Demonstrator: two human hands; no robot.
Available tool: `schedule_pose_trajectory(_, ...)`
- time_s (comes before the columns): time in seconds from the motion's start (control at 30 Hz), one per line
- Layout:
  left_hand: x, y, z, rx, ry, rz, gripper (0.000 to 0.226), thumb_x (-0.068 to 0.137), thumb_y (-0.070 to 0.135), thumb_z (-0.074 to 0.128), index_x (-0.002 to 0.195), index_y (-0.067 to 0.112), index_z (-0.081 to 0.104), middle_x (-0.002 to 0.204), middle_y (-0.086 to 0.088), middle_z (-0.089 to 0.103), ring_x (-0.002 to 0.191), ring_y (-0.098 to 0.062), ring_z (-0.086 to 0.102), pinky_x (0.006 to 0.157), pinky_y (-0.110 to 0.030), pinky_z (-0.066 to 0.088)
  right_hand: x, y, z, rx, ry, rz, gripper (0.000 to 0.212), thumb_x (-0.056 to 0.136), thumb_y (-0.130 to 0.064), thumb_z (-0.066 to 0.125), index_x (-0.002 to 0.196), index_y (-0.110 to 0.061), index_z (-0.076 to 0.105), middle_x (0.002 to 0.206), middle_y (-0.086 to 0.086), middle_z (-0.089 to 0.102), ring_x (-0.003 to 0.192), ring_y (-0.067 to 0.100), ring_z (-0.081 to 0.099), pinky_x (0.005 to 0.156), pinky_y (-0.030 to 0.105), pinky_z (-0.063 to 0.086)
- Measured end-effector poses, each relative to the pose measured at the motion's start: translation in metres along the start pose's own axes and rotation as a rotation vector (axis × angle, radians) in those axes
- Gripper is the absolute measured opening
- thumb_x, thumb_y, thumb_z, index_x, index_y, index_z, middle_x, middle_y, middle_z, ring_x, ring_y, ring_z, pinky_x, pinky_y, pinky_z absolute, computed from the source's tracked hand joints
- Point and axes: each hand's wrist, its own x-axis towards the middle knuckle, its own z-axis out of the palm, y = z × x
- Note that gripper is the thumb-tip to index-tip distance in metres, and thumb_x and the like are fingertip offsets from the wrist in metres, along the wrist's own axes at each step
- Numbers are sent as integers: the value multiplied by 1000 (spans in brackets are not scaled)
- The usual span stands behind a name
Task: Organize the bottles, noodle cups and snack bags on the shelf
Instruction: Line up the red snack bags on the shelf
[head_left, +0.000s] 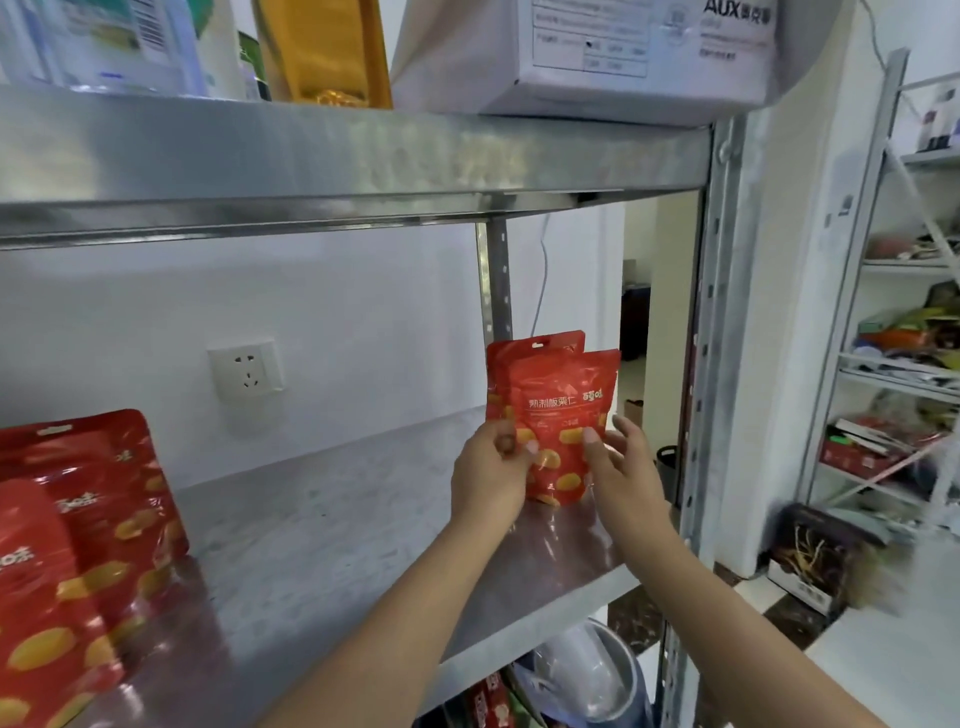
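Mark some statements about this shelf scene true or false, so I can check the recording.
1. The left hand and right hand both have a grip on the front snack bag. True.
2. That bag lies flat on the shelf. False: it stands upright, with a second bag right behind it.
3. A wall socket shows behind the shelf. True.
4. The box on the level above is red. False: it is white.
5. No other bags are on this shelf. False: more red bags are at its left end.
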Motion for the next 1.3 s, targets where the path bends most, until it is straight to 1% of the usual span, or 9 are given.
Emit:
schedule_pose_trajectory(0.1,-6,5,-8,-10,79,94,5,94,29,67,93,24,67,98,6,72,92,-16,69,89,-42,58,-17,-7,6,28,79,-130,35,102,-36,51,135,-35,42,118,-24,56,109,-3,59,87,22,51)
schedule_pose_trajectory(0.23,-16,23,-57,-206,181,250,14,91,27,70,79,32,67,81,6,72,80,-24,70,75,-49,60,-44,-41,29,152,109,-319,46,95,-33,62,135,-37,39,118,-26,55,100,-20,56,76,9,50)
schedule_pose_trajectory(0.37,-15,18,-127,-361,331,187,11,95,21,66,85,24,69,90,-3,75,89,-29,72,82,-54,60,-47,-65,73,268,-311,-87,68,80,-47,75,139,-31,44,118,-13,68,102,4,70,83,25,59)
schedule_pose_trajectory(0.43,-14,4,-151,-405,396,91,9,97,22,65,88,22,69,94,-3,76,91,-26,73,86,-54,59,-48,-67,99,245,-537,7,56,83,-41,76,132,-23,55,111,-8,74,99,11,73,81,33,62)
schedule_pose_trajectory(0.53,-13,-20,-174,-412,388,-2,15,96,32,64,100,19,69,102,-3,76,94,-22,74,89,-52,59,-48,-62,131,269,-649,33,37,86,-30,75,120,-22,62,104,-8,77,94,11,74,73,27,61)
schedule_pose_trajectory(0.63,-16,-36,-184,-397,162,-25,42,85,47,68,117,20,68,109,0,76,100,-18,73,92,-45,59,-40,-57,148,289,-687,37,28,87,-26,73,114,-20,65,103,-4,77,96,17,74,77,32,62)
schedule_pose_trajectory(0.7,-18,-42,-185,-342,76,-30,44,81,40,75,119,19,68,108,-1,77,99,-18,74,92,-44,59,-38,-51,155,274,-699,24,29,87,-25,73,114,-16,67,105,1,77,97,21,74,79,35,62)
schedule_pose_trajectory(1.07,-20,-59,-179,-362,151,-13,30,84,20,77,111,10,71,101,-6,78,93,-23,75,86,-42,60,-42,-31,159,365,-660,-2,25,86,-15,73,110,-11,69,100,5,78,89,20,76,66,24,59)
schedule_pose_trajectory(1.3,-22,-47,-181,-364,162,-33,44,78,34,79,118,18,68,107,1,77,96,-18,75,87,-40,61,-47,-31,155,392,-679,25,28,85,-19,74,112,-16,67,99,-1,78,88,18,76,66,25,59)
